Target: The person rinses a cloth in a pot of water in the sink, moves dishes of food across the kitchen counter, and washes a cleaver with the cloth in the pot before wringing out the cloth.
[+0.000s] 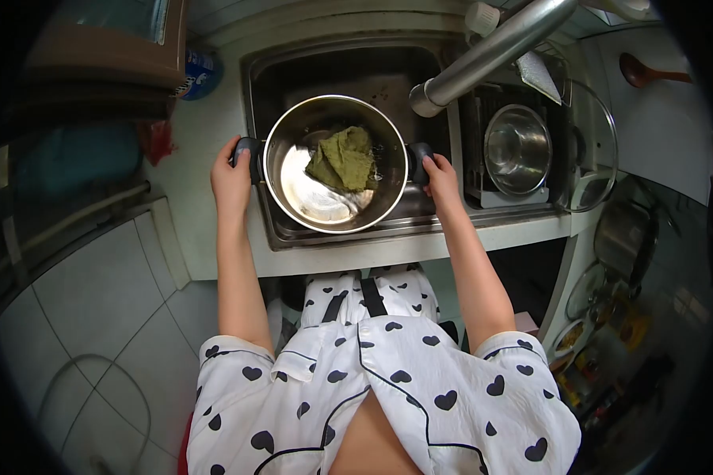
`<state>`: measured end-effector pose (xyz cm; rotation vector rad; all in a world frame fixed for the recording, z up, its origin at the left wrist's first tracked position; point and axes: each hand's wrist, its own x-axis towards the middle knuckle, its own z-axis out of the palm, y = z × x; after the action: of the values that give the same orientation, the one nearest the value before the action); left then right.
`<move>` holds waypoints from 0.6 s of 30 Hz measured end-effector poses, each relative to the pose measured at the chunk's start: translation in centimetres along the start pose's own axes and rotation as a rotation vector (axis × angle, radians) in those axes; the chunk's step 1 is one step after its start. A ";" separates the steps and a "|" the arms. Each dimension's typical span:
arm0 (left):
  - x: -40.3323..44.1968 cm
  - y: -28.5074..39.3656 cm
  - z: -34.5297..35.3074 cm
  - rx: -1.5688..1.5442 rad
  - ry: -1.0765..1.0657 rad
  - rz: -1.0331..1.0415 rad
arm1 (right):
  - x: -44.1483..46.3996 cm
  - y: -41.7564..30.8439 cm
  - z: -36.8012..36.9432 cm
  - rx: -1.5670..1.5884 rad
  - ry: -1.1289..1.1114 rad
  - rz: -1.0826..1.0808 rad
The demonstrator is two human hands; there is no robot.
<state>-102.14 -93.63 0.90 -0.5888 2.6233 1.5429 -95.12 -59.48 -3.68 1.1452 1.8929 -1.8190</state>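
Note:
A steel pot (309,204) with two black side handles is held over the left basin of the sink (285,63). My left hand (230,172) is closed around its left handle, and my right hand (442,180) grips the handle on the right. Inside the pot lies a crumpled olive-green cloth-like piece (347,158), with what looks like a little water around it. The pot's underside and the basin floor beneath it are hidden.
A metal faucet (491,59) reaches in from the upper right, close to the pot's rim. To the right, a steel bowl (518,150) sits in a rack beside a glass lid (602,150). A wooden spoon (650,73) lies on the far-right surface.

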 end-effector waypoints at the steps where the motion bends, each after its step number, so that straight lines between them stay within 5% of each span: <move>1: 0.4 0.0 0.2 0.053 -0.001 0.022 | 0.5 0.1 0.2 0.002 -0.006 0.000; 18: 3.3 -0.2 4.6 0.739 -0.031 0.095 | 9.4 5.1 2.0 -0.192 -0.272 0.414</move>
<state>-105.86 -90.79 -2.38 -0.3672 2.9233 0.4844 -98.35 -58.58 -14.04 1.0648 1.5051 -1.4496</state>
